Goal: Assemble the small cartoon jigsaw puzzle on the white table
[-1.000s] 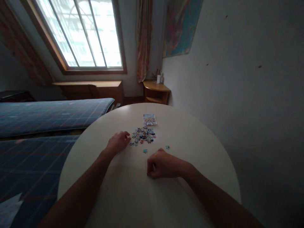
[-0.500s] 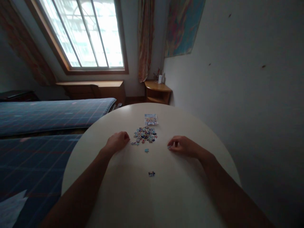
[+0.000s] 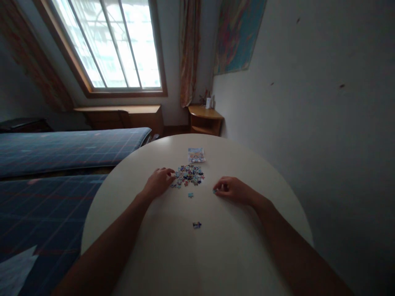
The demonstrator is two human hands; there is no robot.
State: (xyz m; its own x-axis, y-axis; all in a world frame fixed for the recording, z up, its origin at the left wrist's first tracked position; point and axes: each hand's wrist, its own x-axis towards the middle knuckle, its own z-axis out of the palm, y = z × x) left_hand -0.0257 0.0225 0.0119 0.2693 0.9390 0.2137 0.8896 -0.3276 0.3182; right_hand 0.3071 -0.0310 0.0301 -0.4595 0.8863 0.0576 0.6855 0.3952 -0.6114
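Note:
A heap of small colourful puzzle pieces (image 3: 189,174) lies on a round white table (image 3: 253,230). My left hand (image 3: 159,181) rests at the heap's left edge, fingers curled and touching the nearest pieces. My right hand (image 3: 231,190) lies to the right of the heap, fingertips pinched on a small blue piece (image 3: 214,191). One loose blue piece (image 3: 190,195) sits below the heap. A dark joined piece (image 3: 196,225) lies alone nearer to me. A small picture card (image 3: 196,155) lies beyond the heap.
A bed with a blue checked cover (image 3: 61,152) runs along the table's left side. A wooden corner shelf (image 3: 205,119) and a low wooden desk (image 3: 123,115) stand under the window. The white wall is close on the right.
My right hand left the dark piece on the table near me and went right and away to the small blue piece. My left hand slid forward into the heap's edge.

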